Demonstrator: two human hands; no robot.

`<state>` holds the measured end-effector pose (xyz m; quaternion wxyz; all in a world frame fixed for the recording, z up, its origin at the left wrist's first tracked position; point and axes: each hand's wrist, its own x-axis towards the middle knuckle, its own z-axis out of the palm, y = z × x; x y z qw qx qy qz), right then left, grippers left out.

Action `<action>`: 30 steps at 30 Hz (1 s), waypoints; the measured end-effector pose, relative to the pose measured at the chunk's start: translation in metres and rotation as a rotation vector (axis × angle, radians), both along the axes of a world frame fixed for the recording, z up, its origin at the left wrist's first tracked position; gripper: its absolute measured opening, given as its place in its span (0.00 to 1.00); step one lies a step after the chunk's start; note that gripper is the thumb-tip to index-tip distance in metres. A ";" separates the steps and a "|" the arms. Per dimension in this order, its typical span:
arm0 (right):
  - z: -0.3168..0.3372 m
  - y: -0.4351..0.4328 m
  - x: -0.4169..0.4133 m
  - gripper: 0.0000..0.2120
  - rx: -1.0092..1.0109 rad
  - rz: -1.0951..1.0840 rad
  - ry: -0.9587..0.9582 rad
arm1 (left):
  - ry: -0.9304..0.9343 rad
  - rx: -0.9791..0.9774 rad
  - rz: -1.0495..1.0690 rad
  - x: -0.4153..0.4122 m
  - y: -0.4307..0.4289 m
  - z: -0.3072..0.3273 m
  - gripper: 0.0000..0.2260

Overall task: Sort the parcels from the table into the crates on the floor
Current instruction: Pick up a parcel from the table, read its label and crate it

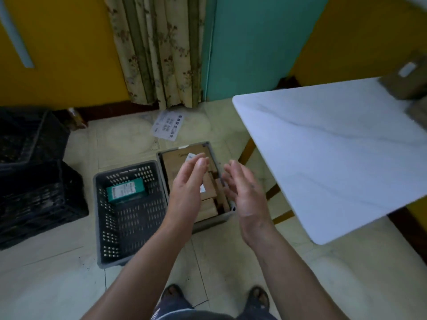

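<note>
Brown cardboard parcels (404, 86) sit at the far right edge of the tabletop (335, 146). They look stiff and light, so take one by its sides. Your left hand (188, 188) and right hand (245, 197) are spread flat, holding nothing.

Two crates sit side by side on the floor: the left crate (98, 204) holds a single box (126, 189), and the right crate (209, 224) is packed with parcels (175, 162). The table (335, 158) stands to their right, with table parcels (404, 84) at its far right edge. Stacked crates (34, 192) stand at far left. A paper sheet (168, 123) lies behind the pair, before the curtain (157, 54). The left hand (187, 188) and right hand (245, 192) are side by side, apart, over the right crate.
</note>
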<state>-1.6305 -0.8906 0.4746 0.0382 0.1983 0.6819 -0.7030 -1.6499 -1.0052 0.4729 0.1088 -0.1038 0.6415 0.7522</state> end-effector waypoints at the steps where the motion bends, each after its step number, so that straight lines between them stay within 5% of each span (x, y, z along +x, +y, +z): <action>1: 0.005 0.016 0.006 0.20 0.007 -0.019 0.005 | 0.003 0.002 -0.020 0.003 0.014 0.007 0.13; 7: 0.030 0.134 0.044 0.27 0.050 -0.182 0.020 | 0.024 -0.009 -0.155 0.033 0.135 0.031 0.15; 13: 0.041 0.271 0.085 0.19 0.023 -0.244 0.060 | 0.040 -0.018 -0.244 0.064 0.275 0.047 0.11; 30: 0.046 0.570 0.091 0.21 0.017 -0.539 0.064 | 0.001 -0.048 -0.498 0.038 0.574 0.051 0.14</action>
